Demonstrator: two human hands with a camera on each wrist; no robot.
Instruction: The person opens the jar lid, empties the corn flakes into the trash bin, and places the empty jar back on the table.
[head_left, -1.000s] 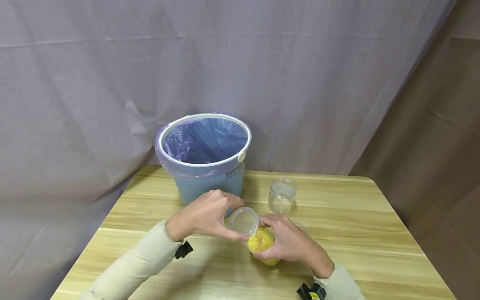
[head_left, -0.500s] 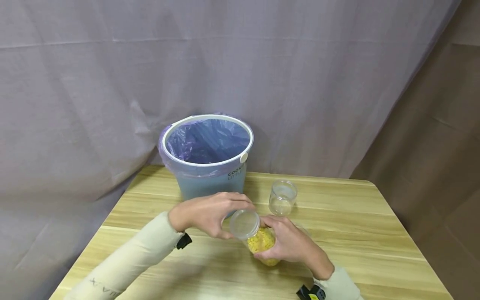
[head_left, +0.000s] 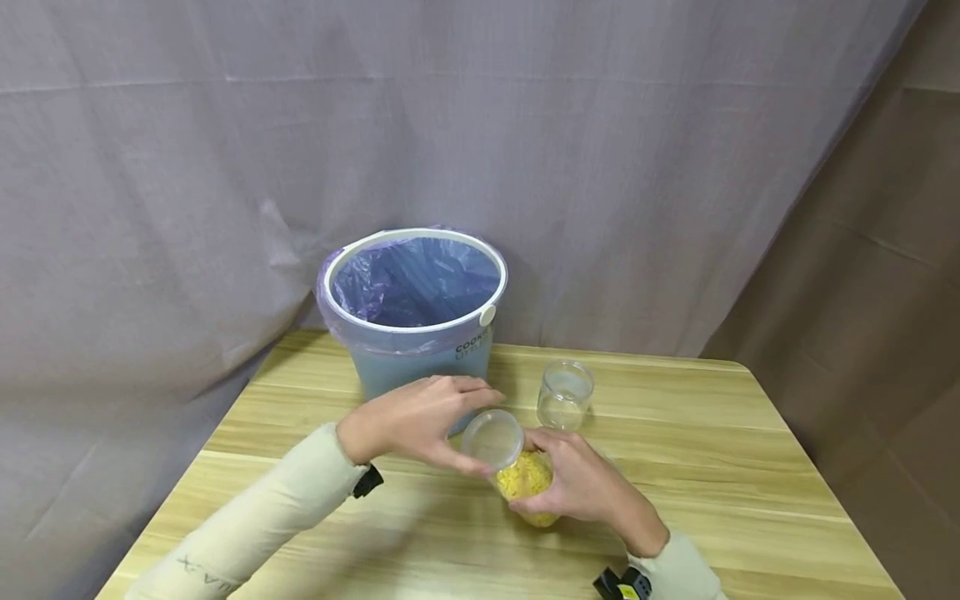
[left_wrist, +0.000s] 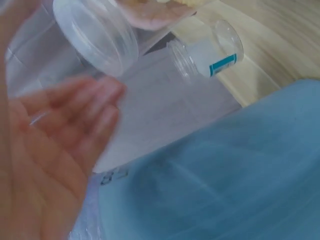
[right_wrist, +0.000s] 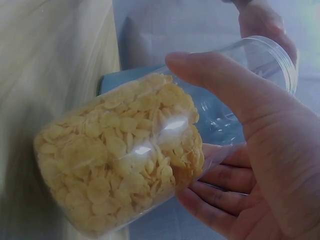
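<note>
My right hand [head_left: 573, 483] grips a clear plastic jar [right_wrist: 120, 155] of yellow flakes, thumb on one side and fingers on the other. Held at a tilt over the table, the jar has its mouth end toward my left hand [head_left: 431, 421]. A translucent round lid [head_left: 492, 440] covers that end. My left hand is spread beside the lid, its thumb at the near edge. In the left wrist view its fingers [left_wrist: 95, 110] are extended below the lid [left_wrist: 97, 35], with a gap between.
A light blue bin [head_left: 416, 367] with a white rim and purple liner stands behind my left hand. A second clear jar [head_left: 566, 396], without flakes, stands right of the bin on the wooden table [head_left: 697, 467]. Grey curtains [head_left: 480, 150] hang behind.
My left thumb drew back from the lid's edge, then came forward to it again, and the left fingers shifted around the lid. The flake jar in my right hand has moved only slightly.
</note>
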